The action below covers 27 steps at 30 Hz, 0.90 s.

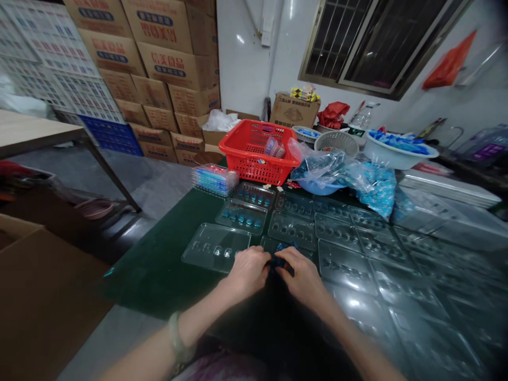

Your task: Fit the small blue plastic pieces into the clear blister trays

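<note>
Your left grip (pixel 249 270) and right grip (pixel 304 278) are both curling closed, pinching a small blue item (pixel 282 255) between them from either side, and your fingers are hiding most of its shape. Your forearms are angling in from the bottom of the view, with a pale bangle (pixel 177 336) sitting on your left wrist. Clear blister trays (pixel 345 267) are lying flat on the bench (pixel 146 275) just beyond and beside your hands. Farther along, a red basket (pixel 244 166) is sitting near a stack of filled trays (pixel 214 180), while a plastic bag of blue pieces (pixel 377 188) is slumping beside a white basin (pixel 397 153).
</note>
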Motion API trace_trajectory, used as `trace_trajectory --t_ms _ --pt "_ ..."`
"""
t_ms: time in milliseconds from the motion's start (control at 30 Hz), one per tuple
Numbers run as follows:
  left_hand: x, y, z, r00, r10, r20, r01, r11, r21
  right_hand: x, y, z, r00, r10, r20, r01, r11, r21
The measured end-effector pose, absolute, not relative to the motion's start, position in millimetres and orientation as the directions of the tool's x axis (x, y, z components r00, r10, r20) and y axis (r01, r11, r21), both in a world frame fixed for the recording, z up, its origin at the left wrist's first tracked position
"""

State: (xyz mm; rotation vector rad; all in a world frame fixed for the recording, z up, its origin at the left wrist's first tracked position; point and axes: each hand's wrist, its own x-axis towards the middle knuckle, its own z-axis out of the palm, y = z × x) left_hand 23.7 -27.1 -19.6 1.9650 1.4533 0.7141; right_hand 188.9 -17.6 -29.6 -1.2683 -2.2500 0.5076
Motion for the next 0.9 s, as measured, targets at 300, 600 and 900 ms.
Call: trace_trajectory --t_ms 300,600,900 --pt "7.8 -18.6 -11.9 0.168 0.982 -0.088 0.274 0.04 0.961 181.2 -22.8 -12.6 -0.354 0.895 0.273 0.35 0.397 -0.848" --pt "9.7 -26.5 -9.1 0.045 0.993 -0.113 0.05 0.111 0.993 160.1 -23.3 -4.1 -0.339 0.865 0.371 0.359 0.483 -0.798" --pt "3.7 -27.3 -14.3 -0.156 0.971 0.178 0.308 -0.124 0.943 157.1 -28.2 -8.7 -0.318 0.918 0.238 0.42 0.362 -0.832"
